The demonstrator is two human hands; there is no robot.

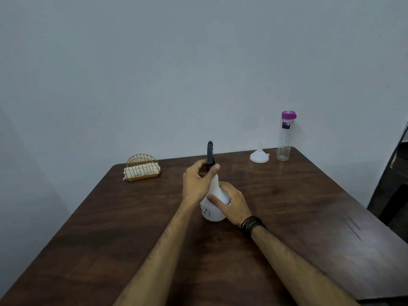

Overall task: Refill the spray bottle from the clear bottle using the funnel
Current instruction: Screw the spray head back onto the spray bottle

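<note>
Hands: left (pixel 197 180) on spray head (pixel 210 154), right (pixel 229 203) around spray bottle (pixel 215 195).

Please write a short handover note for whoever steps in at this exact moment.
Left hand: closed around the spray bottle's black trigger head.
Right hand: fingers wrapped on the white spray bottle, standing mid-table.
Funnel: upside down near the far edge, untouched.
Clear bottle: upright beside the funnel, purple cap on.
Done: bottle gripped at head and body.
Left: take the head off, seat funnel, uncap, pour, refit head.
</note>
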